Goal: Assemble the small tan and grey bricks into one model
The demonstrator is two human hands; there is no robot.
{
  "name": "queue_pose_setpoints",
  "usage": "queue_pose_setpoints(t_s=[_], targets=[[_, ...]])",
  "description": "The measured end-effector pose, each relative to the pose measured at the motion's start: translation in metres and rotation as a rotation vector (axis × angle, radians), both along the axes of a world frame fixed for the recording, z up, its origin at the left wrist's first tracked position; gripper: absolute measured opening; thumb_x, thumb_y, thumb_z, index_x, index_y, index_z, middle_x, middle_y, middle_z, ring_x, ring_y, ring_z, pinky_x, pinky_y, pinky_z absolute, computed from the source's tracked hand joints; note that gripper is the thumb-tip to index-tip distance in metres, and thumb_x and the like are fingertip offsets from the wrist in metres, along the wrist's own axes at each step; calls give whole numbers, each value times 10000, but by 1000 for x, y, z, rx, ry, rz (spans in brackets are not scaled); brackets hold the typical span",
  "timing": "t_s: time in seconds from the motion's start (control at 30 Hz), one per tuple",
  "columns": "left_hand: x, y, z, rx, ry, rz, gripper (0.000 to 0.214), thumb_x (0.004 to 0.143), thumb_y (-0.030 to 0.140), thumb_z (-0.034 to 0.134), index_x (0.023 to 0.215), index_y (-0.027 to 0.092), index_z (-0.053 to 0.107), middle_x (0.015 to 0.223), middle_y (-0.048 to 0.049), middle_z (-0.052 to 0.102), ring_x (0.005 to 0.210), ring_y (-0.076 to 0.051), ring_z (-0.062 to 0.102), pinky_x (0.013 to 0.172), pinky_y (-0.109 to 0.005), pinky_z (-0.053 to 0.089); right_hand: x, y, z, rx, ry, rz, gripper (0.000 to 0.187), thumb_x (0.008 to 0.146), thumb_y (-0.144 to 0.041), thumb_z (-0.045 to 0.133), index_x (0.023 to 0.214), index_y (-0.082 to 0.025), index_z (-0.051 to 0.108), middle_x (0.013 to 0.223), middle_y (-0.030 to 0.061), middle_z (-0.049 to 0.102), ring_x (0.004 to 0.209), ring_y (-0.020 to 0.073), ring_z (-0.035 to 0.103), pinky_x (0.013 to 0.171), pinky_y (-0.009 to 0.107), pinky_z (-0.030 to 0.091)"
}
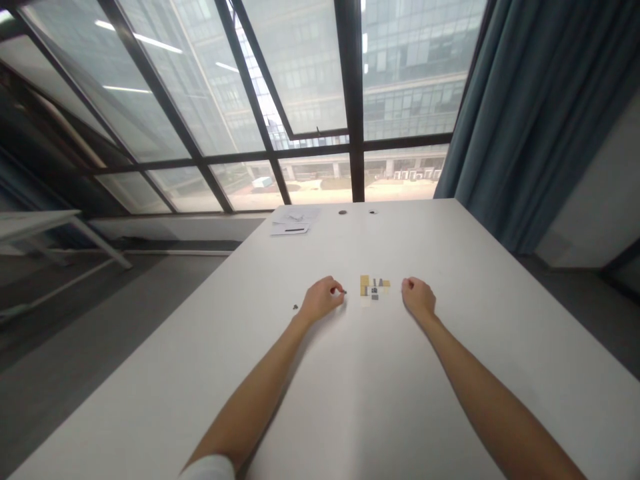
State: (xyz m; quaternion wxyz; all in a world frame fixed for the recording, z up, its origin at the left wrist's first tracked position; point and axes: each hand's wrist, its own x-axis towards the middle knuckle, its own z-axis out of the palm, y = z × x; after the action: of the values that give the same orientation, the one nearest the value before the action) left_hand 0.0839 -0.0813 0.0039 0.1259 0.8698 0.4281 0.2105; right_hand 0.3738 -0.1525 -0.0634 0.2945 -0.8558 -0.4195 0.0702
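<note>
Between my hands, on the white table, lies a small flat cluster of yellow and dark grey pieces, too small to make out closely. My left hand is left of it, thumb and forefinger pinched on a small dark piece. To the right of the cluster rests my right hand, its fingers curled closed; whether anything is inside them is hidden. A few tiny dark bits lie on the table just left of my left hand.
Papers with a dark strip on them lie at the table's far left corner. Two round cable holes sit near the far edge. Beyond are windows, with a blue curtain on the right and another table at left.
</note>
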Motion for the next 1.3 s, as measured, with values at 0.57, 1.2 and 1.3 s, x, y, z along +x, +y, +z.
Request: queue_pose_setpoints(t_s=[0.57,1.2,1.3], targets=[[35,-41,-51,86,-146,-186,80,835,219,681,899,227,728,859,-23,653,840,-155,615,779,-275,477,-21,-9,51,397,99,577,214,855,-294,560,914,-194,739,870,50,717,718,156,579,722,269,455],[35,-41,-54,143,-192,-260,71,855,230,670,900,226,724,843,-31,637,846,-158,605,773,-268,478,-56,-38,15,277,-112,864,74,905,-202,629,899,-218,701,882,12,662,827,150,612,752,241,429],[35,-42,-52,128,-195,-256,71,851,225,674,903,227,723,846,-28,638,841,-157,607,777,-271,481,-56,-37,13,293,-92,870,83,910,-201,620,890,-217,698,867,9,657,814,148,607,750,243,427]])
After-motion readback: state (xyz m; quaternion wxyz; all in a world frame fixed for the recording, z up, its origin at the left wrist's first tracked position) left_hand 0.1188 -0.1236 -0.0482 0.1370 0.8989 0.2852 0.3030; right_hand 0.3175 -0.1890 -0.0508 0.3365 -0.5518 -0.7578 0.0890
